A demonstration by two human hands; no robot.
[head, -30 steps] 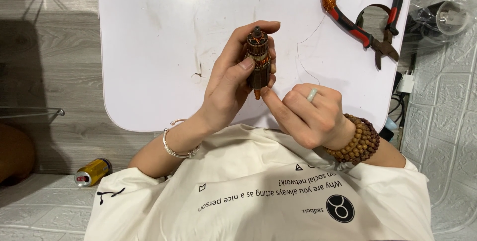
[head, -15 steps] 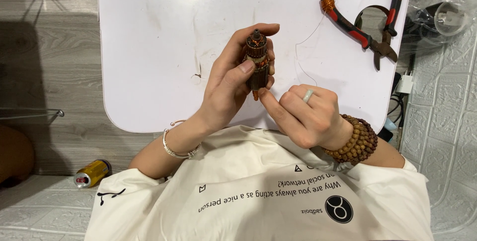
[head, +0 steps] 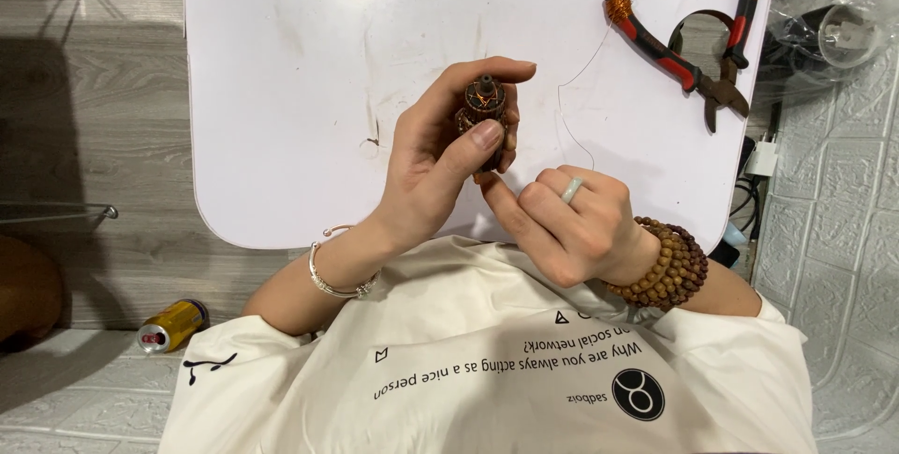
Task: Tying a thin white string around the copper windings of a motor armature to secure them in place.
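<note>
Still, both hands keep gripping the rotor.

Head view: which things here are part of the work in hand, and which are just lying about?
In use:
- small copper-wound motor part, held upright in the left hand
- right hand, fingertips at its lower end
- thin wire trailing over the white table

Lying about:
- red-and-black pliers on the table
- yellow can on the floor

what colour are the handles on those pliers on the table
Red and black, on the pliers; the head view shows them.
</note>
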